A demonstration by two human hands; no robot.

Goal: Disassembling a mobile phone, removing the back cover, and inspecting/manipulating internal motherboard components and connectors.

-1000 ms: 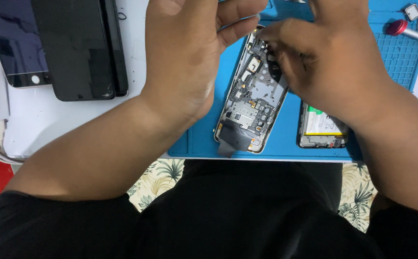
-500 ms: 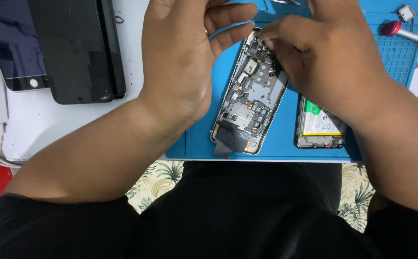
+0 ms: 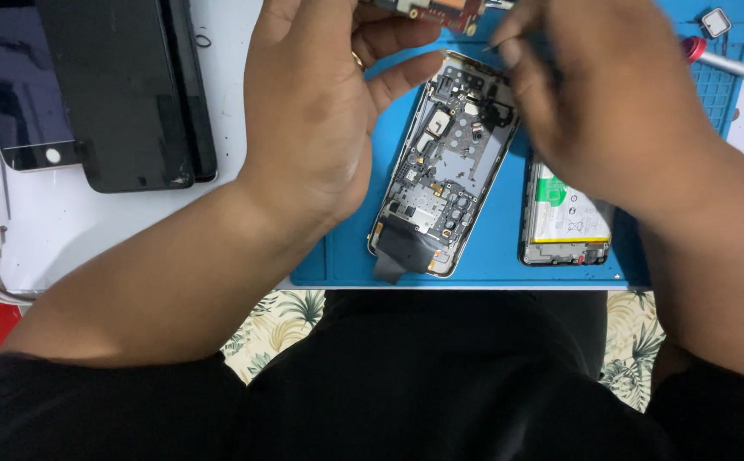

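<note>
Bare blue mat (image 3: 491, 248) lies open between the opened phone frame (image 3: 444, 166) and the second phone body (image 3: 564, 213), a narrow lane. The left hand (image 3: 312, 111) blocks the frame's left flank; the right hand (image 3: 611, 94) covers its upper right. Dark screen panels (image 3: 124, 94) crowd the white table (image 3: 90, 230) at far left, and a red-tipped tool (image 3: 726, 61) lies near the mat's upper right corner

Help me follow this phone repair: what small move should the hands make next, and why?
Probably set the lifted circuit board down on the blue mat. The left hand holds it at the top edge, above the opened phone frame, while the right hand hovers beside it; both hands look occupied.
</note>
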